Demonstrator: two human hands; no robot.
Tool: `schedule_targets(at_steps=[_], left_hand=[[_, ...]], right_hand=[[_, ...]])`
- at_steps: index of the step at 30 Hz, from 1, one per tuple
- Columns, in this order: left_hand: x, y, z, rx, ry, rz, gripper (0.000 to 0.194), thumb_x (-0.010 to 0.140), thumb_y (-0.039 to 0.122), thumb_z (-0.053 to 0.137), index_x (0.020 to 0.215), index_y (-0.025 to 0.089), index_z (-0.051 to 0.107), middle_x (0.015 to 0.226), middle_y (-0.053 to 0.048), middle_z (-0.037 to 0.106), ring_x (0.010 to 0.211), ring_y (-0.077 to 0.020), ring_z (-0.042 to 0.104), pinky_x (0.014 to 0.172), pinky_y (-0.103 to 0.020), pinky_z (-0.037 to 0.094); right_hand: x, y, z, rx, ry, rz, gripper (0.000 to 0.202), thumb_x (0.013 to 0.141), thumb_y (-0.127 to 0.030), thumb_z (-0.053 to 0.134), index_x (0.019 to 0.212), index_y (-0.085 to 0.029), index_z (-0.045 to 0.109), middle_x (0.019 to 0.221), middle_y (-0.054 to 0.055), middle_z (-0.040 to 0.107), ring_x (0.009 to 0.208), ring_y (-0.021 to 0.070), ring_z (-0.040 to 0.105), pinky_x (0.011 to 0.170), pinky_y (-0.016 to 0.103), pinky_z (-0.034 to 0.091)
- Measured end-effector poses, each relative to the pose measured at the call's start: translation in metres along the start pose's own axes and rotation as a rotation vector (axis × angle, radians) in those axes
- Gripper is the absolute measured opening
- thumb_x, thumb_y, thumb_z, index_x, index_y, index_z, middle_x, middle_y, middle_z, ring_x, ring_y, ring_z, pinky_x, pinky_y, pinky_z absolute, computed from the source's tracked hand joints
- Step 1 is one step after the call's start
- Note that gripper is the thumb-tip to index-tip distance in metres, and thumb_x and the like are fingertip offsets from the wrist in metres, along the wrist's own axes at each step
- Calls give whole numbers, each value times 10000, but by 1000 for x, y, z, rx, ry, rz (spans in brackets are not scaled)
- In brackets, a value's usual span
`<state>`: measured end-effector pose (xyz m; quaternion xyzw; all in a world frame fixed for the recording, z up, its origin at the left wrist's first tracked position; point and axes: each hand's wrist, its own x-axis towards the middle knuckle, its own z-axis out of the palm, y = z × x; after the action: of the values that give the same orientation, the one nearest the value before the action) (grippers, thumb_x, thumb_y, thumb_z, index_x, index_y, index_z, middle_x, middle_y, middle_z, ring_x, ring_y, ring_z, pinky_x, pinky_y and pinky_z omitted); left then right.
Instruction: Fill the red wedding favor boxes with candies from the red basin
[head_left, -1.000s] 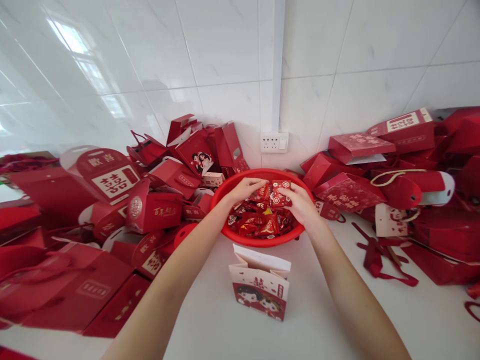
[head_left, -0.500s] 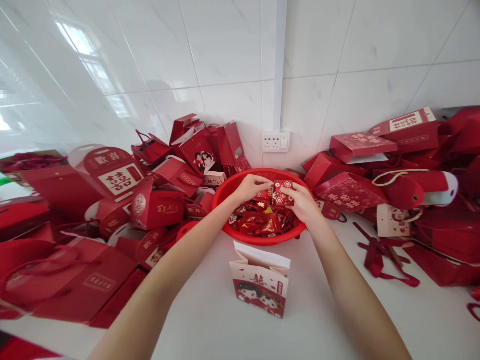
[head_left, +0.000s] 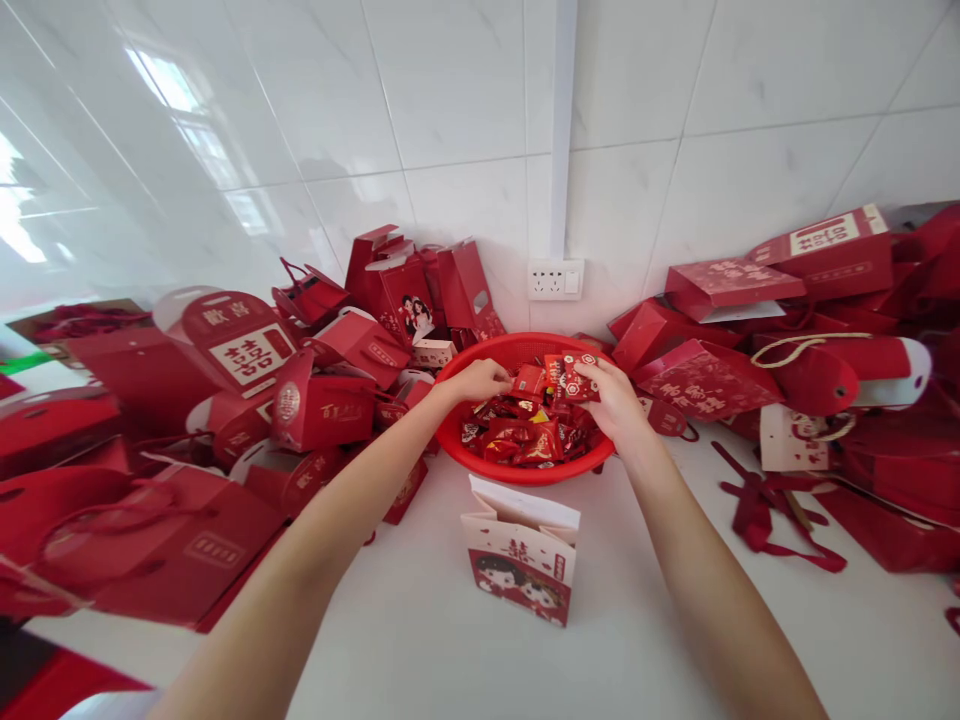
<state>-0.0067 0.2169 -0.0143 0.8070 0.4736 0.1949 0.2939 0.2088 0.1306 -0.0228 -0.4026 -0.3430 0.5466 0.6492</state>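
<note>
Fingers [head_left: 601, 370] of the right hand [head_left: 619, 405] pinch a flower-patterned packet [head_left: 576, 378] by its right edge, over the right part of the red plastic basket [head_left: 510, 350]. An orange-red packet [head_left: 554, 372] shows directly left of it (I cannot tell whether it is gripped too). The left hand [head_left: 486, 380] is over the basket's left part, its fingers curled close together beside a plain red packet [head_left: 531, 382]; whether they pinch anything cannot be made out.

One relation seems to matter most: held packet to box. The open-topped gift box [head_left: 519, 580], printed with a cartoon couple, stands upright on the white tabletop [head_left: 420, 620], on the near side of the basket. From the right fingers its mouth lies nearer and somewhat to the left, with the basket's near rim between. That mouth's long axis runs left to right, its right end slightly closer. Neither hand is clearly nearer the box (the view makes them about even), but the right plainly has a packet. More wrapped sweets [head_left: 529, 440] lie in the basket below both hands.
</note>
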Motion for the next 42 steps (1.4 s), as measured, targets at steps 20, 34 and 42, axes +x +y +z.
schedule_targets(at_steps=[20, 34, 42], left_hand=[[-5, -4, 11, -94, 35, -17, 584, 664, 601, 748, 428, 185, 413, 461, 57, 290, 486, -85, 266, 517, -268, 216], [25, -44, 10, -56, 314, -344, 301, 969, 360, 617, 1177, 143, 638, 1199, -98, 653, 1051, -222, 647, 914, -428, 557], [38, -41, 16, 7, -61, -513, 260, 965, 343, 632, 1104, 126, 660, 1032, -69, 693, 880, -181, 682, 781, -356, 595]], right_hand=[[4, 3, -2, 2, 16, -10, 170, 570, -289, 730, 706, -245, 639, 651, -29, 702, 631, 191, 645, 579, 301, 506], [3, 3, -3, -1, 24, -6, 155, 584, -263, 736, 698, -250, 631, 673, -35, 710, 670, 202, 664, 599, 309, 511], [1, 0, 1, 23, 41, 13, 152, 562, -242, 741, 670, -237, 635, 635, -47, 689, 596, 161, 626, 546, 270, 496]])
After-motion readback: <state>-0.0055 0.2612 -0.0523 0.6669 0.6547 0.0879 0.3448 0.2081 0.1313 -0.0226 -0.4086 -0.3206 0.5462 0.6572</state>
